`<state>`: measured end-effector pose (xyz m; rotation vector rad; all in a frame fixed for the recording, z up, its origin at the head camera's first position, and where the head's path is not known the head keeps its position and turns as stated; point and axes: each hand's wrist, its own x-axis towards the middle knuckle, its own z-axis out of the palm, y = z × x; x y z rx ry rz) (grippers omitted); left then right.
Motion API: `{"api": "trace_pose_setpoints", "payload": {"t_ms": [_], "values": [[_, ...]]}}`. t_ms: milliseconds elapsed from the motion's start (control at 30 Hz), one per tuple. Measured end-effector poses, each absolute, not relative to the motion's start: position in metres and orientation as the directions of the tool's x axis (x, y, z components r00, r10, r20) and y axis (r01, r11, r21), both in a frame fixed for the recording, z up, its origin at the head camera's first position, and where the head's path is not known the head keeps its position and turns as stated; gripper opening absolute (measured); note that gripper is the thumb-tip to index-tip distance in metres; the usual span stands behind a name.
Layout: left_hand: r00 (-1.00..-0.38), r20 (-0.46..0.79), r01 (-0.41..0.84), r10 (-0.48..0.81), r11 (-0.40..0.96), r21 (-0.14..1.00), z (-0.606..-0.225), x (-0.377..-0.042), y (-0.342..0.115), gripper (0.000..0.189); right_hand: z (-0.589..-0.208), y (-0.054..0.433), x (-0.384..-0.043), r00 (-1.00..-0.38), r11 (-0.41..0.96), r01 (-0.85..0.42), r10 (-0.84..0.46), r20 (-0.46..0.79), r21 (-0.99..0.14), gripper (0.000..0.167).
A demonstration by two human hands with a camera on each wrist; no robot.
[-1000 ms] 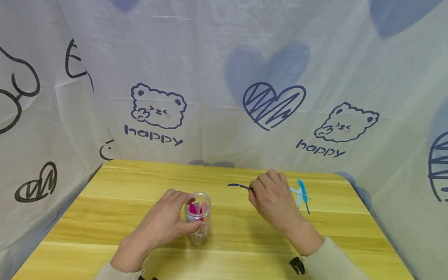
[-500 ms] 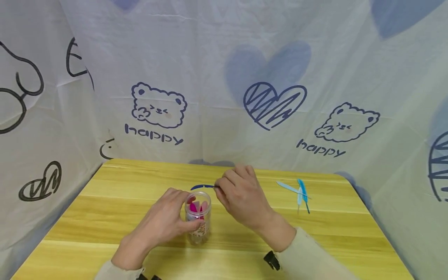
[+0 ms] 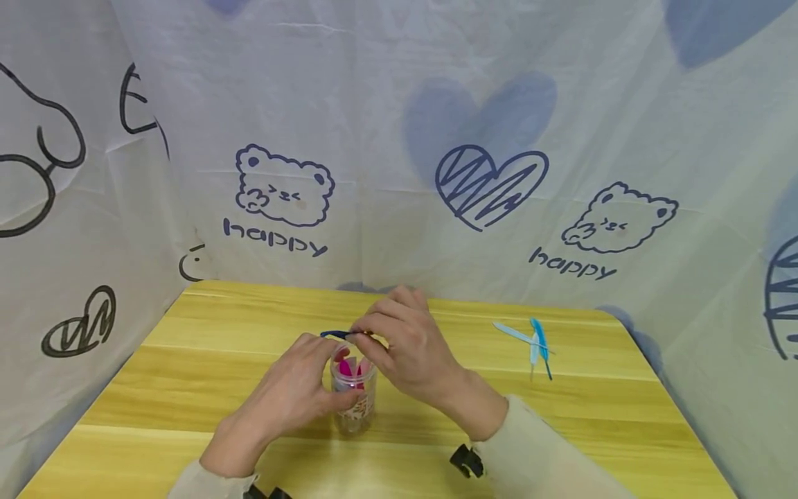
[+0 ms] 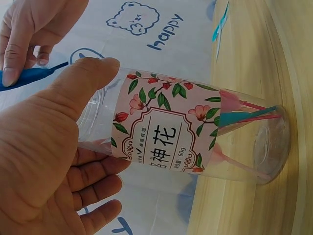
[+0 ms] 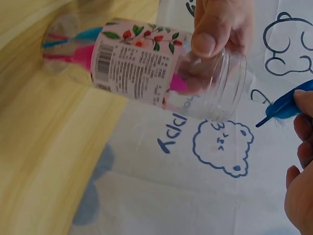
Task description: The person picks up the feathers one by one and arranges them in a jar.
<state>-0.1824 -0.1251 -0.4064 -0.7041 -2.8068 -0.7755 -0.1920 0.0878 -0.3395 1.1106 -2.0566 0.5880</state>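
A clear plastic jar (image 3: 357,420) with a pink floral label (image 4: 164,125) stands upright on the table. My left hand (image 3: 289,391) grips it near the rim, thumb on one side and fingers round the other. Inside the jar are pink feathers (image 5: 83,56) and a teal one (image 4: 244,116), quills at the bottom. Just above and behind the jar's mouth, my right hand (image 3: 405,350) pinches a dark blue feather (image 5: 283,106) between thumb and fingers. In the right wrist view the feather's quill tip points toward the open mouth, apart from it.
Light-blue and bright-blue feathers (image 3: 539,336) lie crossed on the wooden table (image 3: 592,416), to the right of my right hand. A white cloth (image 3: 386,104) printed with bears and hearts hangs behind the table and along its sides.
My right hand has carried the dark blue feather leftward from beside the other feathers to the jar's mouth. The left hand and the jar have stayed in place.
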Motion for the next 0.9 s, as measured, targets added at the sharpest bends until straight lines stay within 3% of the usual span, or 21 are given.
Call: {"api": "trace_pose_setpoints", "payload": {"t_ms": [167, 500, 700, 900], "values": [[-0.879, 0.257, 0.477, 0.403, 0.754, 0.451, -0.406, -0.182, -0.125, 0.068, -0.344, 0.085, -0.192, -0.473, 0.487, -0.846, -0.492, 0.731, -0.219, 0.006], [-0.888, 0.234, 0.459, 0.395, 0.767, 0.449, -0.406, -0.182, -0.124, 0.068, -0.358, 0.093, -0.195, -0.564, 0.517, -0.803, -0.500, 0.657, -0.297, 0.005], [-0.894, 0.223, 0.448, 0.388, 0.773, 0.450, -0.405, -0.181, -0.123, 0.063, -0.361, 0.095, -0.196, -0.603, 0.489, -0.785, -0.466, 0.647, -0.380, 0.004], [-0.891, 0.227, 0.455, 0.394, 0.761, 0.463, -0.405, -0.182, -0.124, 0.070, -0.357, 0.087, -0.193, -0.604, 0.405, -0.794, -0.439, 0.666, -0.453, 0.004]]}}
